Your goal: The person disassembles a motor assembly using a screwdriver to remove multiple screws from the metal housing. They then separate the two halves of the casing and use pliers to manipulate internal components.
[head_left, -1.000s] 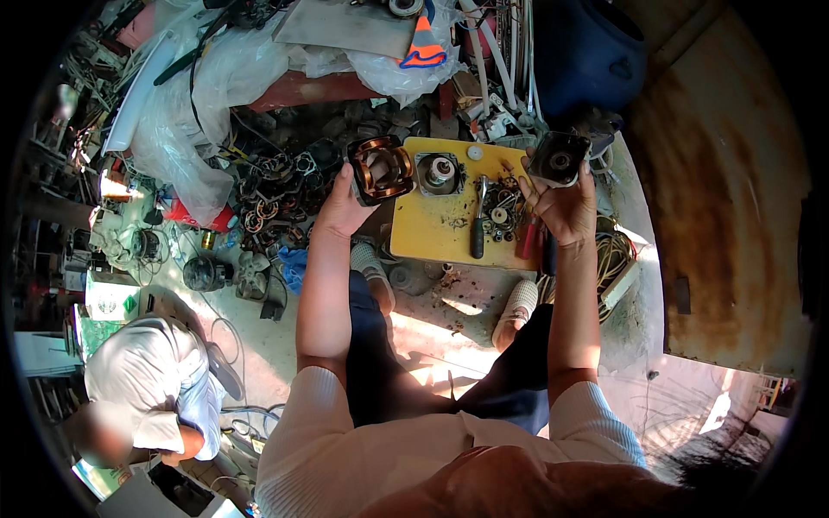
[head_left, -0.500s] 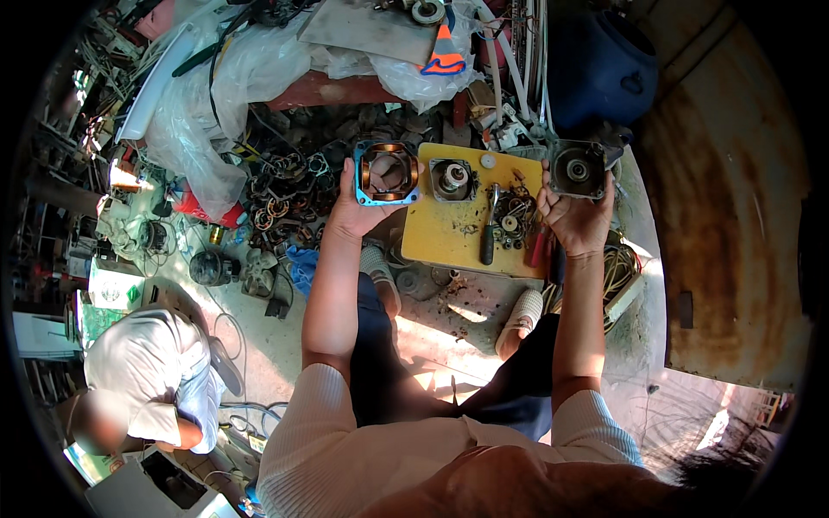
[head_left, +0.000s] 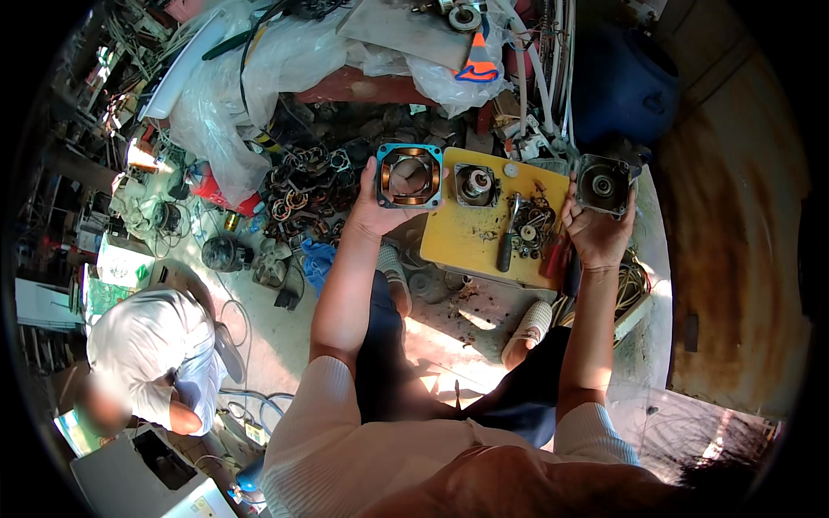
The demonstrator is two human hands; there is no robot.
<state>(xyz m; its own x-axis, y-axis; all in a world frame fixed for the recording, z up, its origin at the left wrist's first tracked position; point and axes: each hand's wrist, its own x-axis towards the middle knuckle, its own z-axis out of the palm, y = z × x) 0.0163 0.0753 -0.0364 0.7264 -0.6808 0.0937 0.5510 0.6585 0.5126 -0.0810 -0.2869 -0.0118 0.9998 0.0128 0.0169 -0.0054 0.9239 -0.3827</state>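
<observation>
My left hand is closed round a square motor stator with a blue rim and copper windings; fingers show through its round bore. On the right, my right hand grips a square dark metal motor end cover with a round bearing seat in its middle. Between the two hands lies a yellow board. It carries another square metal housing with a shaft standing up in it, a tool with a black handle, a small white disc and a scatter of small dark parts.
Piles of motor parts cover the floor beyond my left hand. Plastic sheeting drapes a bench at the back. A blue barrel stands back right, near a rusty metal panel. Another person bends down at lower left.
The whole scene has shifted right in the picture as my view turned. Both hands keep hold of the stator and the end cover, at about the same places beside the yellow board.
</observation>
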